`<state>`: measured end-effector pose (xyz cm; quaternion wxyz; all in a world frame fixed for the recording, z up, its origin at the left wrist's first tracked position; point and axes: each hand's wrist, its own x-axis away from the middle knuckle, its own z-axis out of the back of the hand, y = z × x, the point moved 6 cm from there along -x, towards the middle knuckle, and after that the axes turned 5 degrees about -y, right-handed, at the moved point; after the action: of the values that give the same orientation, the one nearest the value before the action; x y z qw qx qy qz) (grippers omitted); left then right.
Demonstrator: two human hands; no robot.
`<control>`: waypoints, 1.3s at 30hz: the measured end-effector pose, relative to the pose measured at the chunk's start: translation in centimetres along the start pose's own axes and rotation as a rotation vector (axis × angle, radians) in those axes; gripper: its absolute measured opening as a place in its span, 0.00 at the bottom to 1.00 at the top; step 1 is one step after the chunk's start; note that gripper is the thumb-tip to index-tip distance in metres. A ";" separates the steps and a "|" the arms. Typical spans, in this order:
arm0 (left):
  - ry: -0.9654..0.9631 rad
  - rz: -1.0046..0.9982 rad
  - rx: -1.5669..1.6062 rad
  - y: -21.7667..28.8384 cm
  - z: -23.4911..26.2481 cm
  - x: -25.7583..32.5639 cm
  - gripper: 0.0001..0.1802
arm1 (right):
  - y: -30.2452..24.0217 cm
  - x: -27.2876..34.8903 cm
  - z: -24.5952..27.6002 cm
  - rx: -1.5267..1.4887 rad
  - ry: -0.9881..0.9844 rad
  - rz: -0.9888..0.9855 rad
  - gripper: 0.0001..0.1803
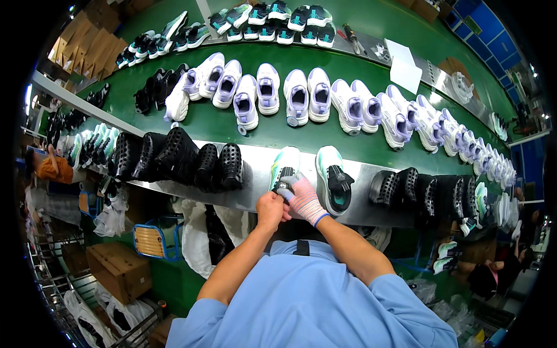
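Observation:
A white and mint-green sneaker with a black upper part lies on the steel strip of the bench, its toe pointing away from me. My left hand, bare, is closed at the sneaker's near end, fingers bent around its heel opening. My right hand, in a striped knit glove, grips the same opening from the right, thumb and fingers drawn together. The hands cover most of the heel. Just right of them, untouched, stands a matching sneaker with a black tongue standing up.
Black perforated shoe-shaped pieces stand left and right along the steel edge. Beyond, a row of white and lilac sneakers crosses the green belt. Black and teal sneakers line a farther ledge. A stool and carton are at lower left.

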<state>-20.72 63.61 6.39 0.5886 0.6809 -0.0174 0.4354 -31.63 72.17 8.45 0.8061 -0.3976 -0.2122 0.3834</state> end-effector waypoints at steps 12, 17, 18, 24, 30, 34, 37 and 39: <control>0.166 -0.526 -0.993 6.2 -0.9 2.8 0.41 | 4.3 13.1 10.9 0.452 0.722 -0.376 0.26; 0.156 -0.474 -0.996 6.5 -1.4 -0.7 0.37 | 10.2 12.2 5.0 0.216 0.317 -0.751 0.24; 0.239 -0.578 -1.192 7.7 -1.9 0.5 0.33 | 9.6 12.2 4.6 0.053 0.360 -0.712 0.26; 0.108 -0.904 -1.110 8.2 -6.8 5.4 0.20 | 4.6 7.9 10.7 0.240 0.241 -0.163 0.35; 0.046 -0.703 -1.172 5.2 -8.6 0.4 0.15 | 2.2 4.2 10.8 0.426 -0.227 0.111 0.35; -0.008 -0.670 -1.209 4.8 -9.2 -0.5 0.18 | 2.7 3.8 11.0 0.440 -0.334 0.034 0.33; -0.025 -0.635 -1.229 4.6 -9.8 -0.4 0.19 | 2.1 3.8 11.1 0.541 -0.373 0.027 0.33; -0.027 -0.624 -1.233 4.6 -9.7 -0.5 0.20 | 1.5 4.2 11.5 0.634 -0.344 0.127 0.33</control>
<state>-29.06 69.91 9.02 0.9658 0.2003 -0.0723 0.1476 -37.13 81.56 14.24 0.8164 -0.0699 -0.1904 0.5406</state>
